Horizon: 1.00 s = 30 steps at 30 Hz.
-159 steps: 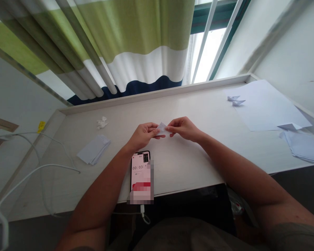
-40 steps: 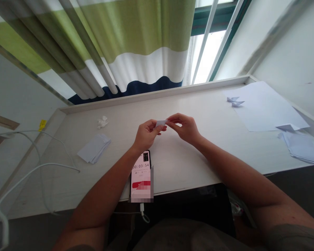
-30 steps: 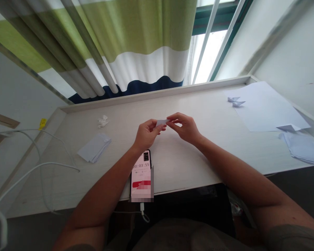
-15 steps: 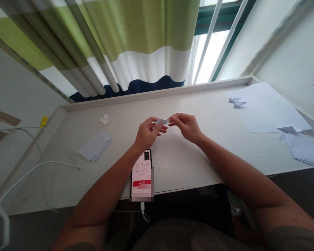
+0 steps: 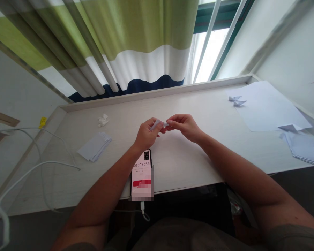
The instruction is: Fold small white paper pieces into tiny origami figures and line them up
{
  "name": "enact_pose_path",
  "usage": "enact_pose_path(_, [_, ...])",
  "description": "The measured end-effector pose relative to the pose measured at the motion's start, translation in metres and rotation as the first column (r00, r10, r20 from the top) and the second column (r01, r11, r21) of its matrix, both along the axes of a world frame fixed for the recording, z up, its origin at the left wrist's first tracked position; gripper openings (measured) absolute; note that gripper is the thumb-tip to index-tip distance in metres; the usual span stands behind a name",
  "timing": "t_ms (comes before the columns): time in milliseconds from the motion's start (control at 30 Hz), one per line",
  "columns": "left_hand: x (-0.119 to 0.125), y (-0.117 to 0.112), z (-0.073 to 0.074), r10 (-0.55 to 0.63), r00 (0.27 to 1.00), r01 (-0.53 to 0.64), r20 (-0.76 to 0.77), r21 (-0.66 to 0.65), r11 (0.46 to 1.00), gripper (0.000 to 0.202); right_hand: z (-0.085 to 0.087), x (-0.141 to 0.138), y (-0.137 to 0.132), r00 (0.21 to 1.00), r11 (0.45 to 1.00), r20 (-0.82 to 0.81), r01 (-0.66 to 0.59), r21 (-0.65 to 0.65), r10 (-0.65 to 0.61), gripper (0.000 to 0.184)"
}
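Note:
A small folded piece of white paper is pinched between my left hand and my right hand. Its fingertips-side ends are held by both hands, and part of it is hidden by my fingers. Below my left wrist lies a smartphone showing a running timer, partly blurred out. Its charging cable runs off the table's near edge. Both forearms are bare and reach forward over the white table.
Left of my hands lie a stack of paper strips and a crumpled tissue. On the right are a large white sheet with small paper folds and another fold, plus a loose paper stack. White cables cross the left.
The small paper has tilted, its left end dropping toward my left palm. My hands stay close together, and the phone timer has advanced by a second.

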<state>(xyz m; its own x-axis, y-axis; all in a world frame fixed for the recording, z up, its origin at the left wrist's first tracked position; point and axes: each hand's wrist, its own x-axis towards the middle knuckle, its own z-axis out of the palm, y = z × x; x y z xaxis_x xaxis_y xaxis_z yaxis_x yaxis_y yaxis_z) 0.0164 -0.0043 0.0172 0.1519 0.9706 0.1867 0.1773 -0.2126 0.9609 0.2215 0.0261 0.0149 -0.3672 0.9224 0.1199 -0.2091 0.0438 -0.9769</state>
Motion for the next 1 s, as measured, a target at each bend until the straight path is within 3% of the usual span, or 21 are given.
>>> enact_pose_path(333, [0.003,-0.003,0.007,0.024,0.997,-0.023,0.078,-0.016,1.0,0.035,-0.004,0.001,0.0,0.998,0.998,-0.022,-0.065,-0.019,0.064,0.034])
enact_pose_path(600, [0.006,-0.003,0.003,0.036,0.992,-0.038,0.124,0.013,0.999,0.037,-0.001,0.001,0.0,0.989,0.985,-0.102,-0.116,-0.13,0.104,0.035])
enact_pose_path(1000, [0.004,-0.001,-0.001,-0.024,0.992,0.026,0.124,-0.01,1.0,0.036,0.009,0.01,0.002,0.986,0.967,0.011,-0.159,-0.201,0.165,0.027])
